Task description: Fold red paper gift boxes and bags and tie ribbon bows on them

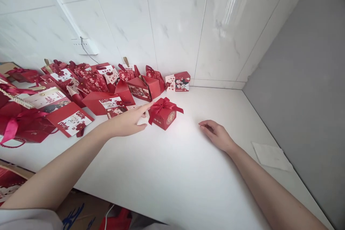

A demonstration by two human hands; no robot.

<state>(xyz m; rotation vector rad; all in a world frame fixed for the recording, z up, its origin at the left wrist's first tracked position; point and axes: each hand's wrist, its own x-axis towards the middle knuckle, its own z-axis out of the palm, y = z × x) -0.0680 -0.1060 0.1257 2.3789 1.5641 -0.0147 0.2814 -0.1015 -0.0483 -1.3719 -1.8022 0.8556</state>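
Note:
A small red gift box with a red ribbon bow [165, 114] stands on the white table [172, 172]. My left hand [128, 120] reaches toward it, index finger stretched out and touching the bow's left side, holding nothing. To the box's right, my right hand [217, 134] rests on the table with fingers loosely curled and empty, a short gap away from the box.
Several red gift boxes and bags [88, 90] crowd the table's left and back along the tiled wall. One red-and-white box [178, 81] stands apart by the wall. A white paper sheet [271, 156] lies at the right edge. Cardboard boxes [16, 179] sit below left.

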